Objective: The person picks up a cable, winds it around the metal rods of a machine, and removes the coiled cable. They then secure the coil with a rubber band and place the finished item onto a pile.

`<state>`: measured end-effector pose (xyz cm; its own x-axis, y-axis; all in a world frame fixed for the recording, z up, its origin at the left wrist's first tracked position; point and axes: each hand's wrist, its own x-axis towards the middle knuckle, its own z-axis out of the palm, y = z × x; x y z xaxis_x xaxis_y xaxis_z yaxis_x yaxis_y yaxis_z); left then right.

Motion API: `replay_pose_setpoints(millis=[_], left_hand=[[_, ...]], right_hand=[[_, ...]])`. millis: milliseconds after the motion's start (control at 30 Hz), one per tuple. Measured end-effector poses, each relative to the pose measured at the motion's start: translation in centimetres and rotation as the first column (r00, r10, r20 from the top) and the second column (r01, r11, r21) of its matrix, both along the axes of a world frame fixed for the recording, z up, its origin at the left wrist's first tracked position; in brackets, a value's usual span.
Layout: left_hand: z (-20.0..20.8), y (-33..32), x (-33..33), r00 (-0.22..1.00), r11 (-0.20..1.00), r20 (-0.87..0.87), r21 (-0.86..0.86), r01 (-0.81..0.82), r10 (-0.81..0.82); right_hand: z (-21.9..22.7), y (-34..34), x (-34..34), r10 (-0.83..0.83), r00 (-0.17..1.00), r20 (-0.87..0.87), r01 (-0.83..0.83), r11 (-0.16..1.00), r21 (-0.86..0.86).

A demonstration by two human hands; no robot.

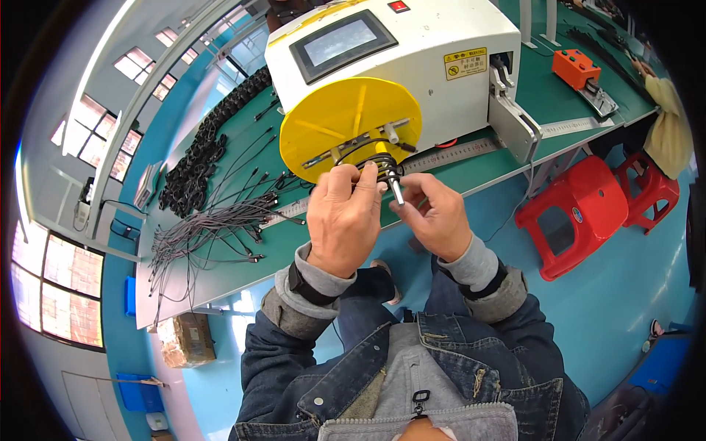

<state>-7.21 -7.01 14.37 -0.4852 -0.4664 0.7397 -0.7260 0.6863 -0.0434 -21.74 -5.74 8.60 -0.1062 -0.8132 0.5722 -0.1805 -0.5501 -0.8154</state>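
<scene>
A black cable (387,166) is wound in a small coil around silver pegs (397,192) at the front of a yellow disc (346,117). My left hand (343,217) grips the left side of this coil, its fingers bent over the loops. On the other side, my right hand (435,217) has thumb and fingers curled together beside the tip of the lower peg; what lies between them is hidden. One cable end with a black plug sticks out across the disc, above the coil. The disc stands on the front of a white winding machine (434,95).
Loose black cables (213,228) lie spread on the green table (257,253) to the left, with thicker bundles (195,165) behind. A steel ruler (463,151) runs along the table. An orange box (576,70) sits at right. Red stools (573,209) stand on the blue floor.
</scene>
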Motion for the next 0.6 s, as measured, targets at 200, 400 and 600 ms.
replay_pose_setpoints(millis=[200, 400, 600], left_hand=[[0.1, -0.2, -0.5, 0.998, 0.998, -0.026, -0.015, -0.054, 0.053], [0.3, 0.6, -1.0, 0.967, 0.965, 0.048, 0.072, -0.253, 0.25], [-0.9, 0.2, -0.9, 0.987, 0.959, -0.029, 0.243, -0.148, 0.159]], right_hand=[[-0.6, -1.5, 0.5, -0.014, 0.999, 0.049, 0.015, 1.0, -0.006], [-0.3, -2.3, 0.6, -0.027, 0.998, 0.056, 0.033, 0.994, -0.104], [-1.1, -2.4, 2.0, -0.168, 0.986, -0.023, 0.161, 0.972, -0.172]])
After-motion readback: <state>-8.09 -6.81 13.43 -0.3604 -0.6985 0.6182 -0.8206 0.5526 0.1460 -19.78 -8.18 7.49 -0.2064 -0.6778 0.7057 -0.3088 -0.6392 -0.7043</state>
